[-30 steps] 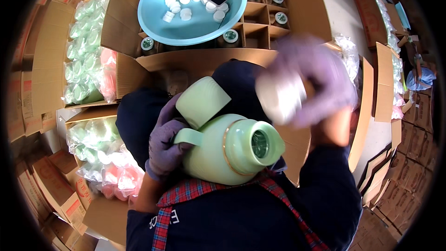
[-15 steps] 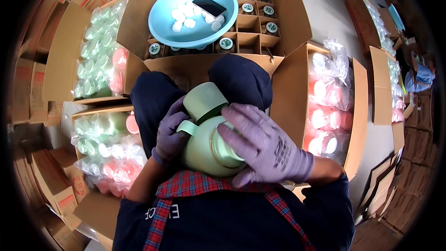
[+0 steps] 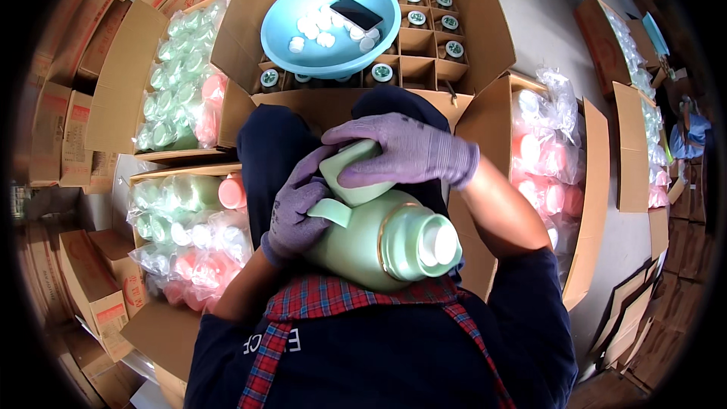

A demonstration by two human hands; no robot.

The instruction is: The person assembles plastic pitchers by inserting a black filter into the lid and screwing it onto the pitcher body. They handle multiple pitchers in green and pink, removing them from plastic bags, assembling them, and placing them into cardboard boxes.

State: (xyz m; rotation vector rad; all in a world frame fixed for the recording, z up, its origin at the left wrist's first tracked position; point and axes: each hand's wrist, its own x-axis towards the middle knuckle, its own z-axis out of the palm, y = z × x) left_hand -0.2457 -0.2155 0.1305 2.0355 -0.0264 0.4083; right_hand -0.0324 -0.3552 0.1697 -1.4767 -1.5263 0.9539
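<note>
A pale green thermos jug (image 3: pixel 363 246) lies tilted across my lap, its neck pointing right, with a white stopper (image 3: pixel 439 245) in the mouth. My left hand (image 3: pixel 297 208) is closed at the jug's handle (image 3: pixel 331 212), and its fingertips reach the green cup-shaped lid (image 3: pixel 354 178). Above the jug's body, my right hand (image 3: pixel 397 150) grips that lid, thumb on the near side and fingers over the far side. Parts of the left fingers are hidden behind the lid and handle.
Ahead stands a divided carton (image 3: pixel 485 68) of capped bottles, topped by a blue basin (image 3: pixel 273 49) holding white stoppers (image 3: pixel 326 39) and a phone (image 3: pixel 356 13). Cartons of bagged green and pink parts flank me at left (image 3: pixel 110 106) and right (image 3: pixel 594 204). Another person (image 3: pixel 691 132) is at far right.
My right hand has moved from the jug's neck to the lid and grips it. The white stopper is now visible. The lid has turned, and the view has shifted slightly.
</note>
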